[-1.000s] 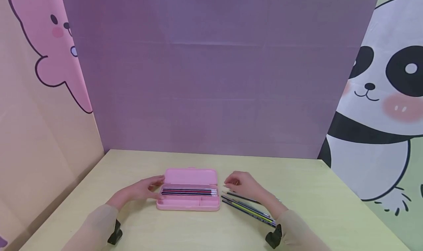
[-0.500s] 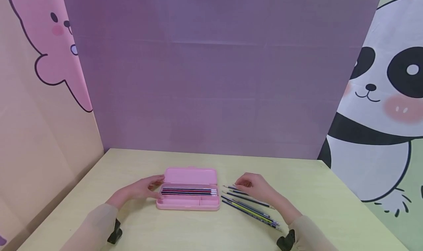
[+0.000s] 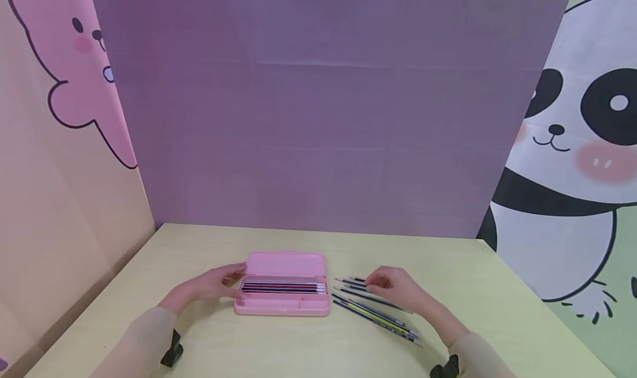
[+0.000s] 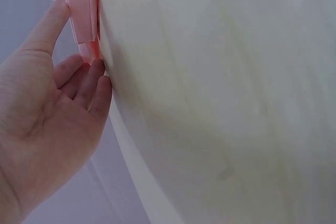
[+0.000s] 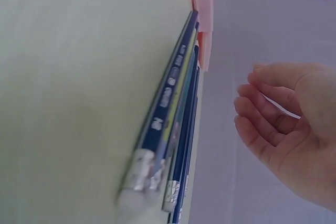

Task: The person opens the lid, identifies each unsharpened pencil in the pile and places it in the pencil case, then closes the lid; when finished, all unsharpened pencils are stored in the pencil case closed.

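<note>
A pink pencil case point(image 3: 269, 306) lies with its lid point(image 3: 286, 264) folded back, and several dark pencils point(image 3: 283, 288) fill its long compartment. My left hand point(image 3: 216, 284) holds the case's left end. In the left wrist view its thumb touches the near edge of the pink case point(image 4: 83, 9), while the other fingers lie curled by the lid end. My right hand point(image 3: 398, 288) is over the back pencils of a loose group right of the case. In the right wrist view, the right hand point(image 5: 286, 114) has loosely bent fingers with no pencil visible between them.
Loose dark, striped and yellow-green pencils point(image 3: 375, 316) fan out on the pale table point(image 3: 239, 350), points toward the case. Their eraser ends point(image 5: 137, 179) show close up in the right wrist view. A purple panel point(image 3: 318, 118) stands behind the table.
My right hand has moved right and slightly toward me, away from the case, uncovering the tips of the back pencils. The left hand has stayed at the pencil case.
</note>
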`<action>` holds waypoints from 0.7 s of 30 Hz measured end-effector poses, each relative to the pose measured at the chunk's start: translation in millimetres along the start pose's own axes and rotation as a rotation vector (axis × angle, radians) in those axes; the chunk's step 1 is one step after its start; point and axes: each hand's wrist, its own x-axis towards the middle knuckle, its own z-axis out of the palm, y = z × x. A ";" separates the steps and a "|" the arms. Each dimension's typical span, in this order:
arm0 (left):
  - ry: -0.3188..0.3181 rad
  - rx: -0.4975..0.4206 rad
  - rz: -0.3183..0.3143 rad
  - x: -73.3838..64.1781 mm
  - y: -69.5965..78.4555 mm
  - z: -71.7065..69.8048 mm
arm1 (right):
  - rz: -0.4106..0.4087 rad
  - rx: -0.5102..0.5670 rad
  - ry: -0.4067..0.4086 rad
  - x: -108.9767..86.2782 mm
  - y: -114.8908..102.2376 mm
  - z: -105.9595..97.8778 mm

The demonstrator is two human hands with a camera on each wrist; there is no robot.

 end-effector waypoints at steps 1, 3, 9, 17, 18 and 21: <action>0.000 -0.001 -0.001 -0.4 0.6 -0.3 | 0.002 0.005 -0.007 -0.8 0.2 0.2; -0.001 -0.002 -0.002 -0.7 1.0 -0.7 | 0.003 0.010 -0.022 -2.7 -0.2 0.5; -0.004 0.012 0.000 0.4 -2.0 -0.4 | 0.006 0.014 -0.049 -10.0 -1.2 1.3; -0.020 0.013 0.029 -1.6 1.1 -1.2 | 0.016 0.045 -0.083 -21.4 0.9 1.6; -0.018 0.008 0.026 -1.9 1.8 -1.2 | 0.022 0.049 -0.089 -22.2 1.4 1.9; -0.014 0.002 0.022 -2.2 3.4 -1.5 | 0.042 0.063 -0.102 -24.3 3.0 2.8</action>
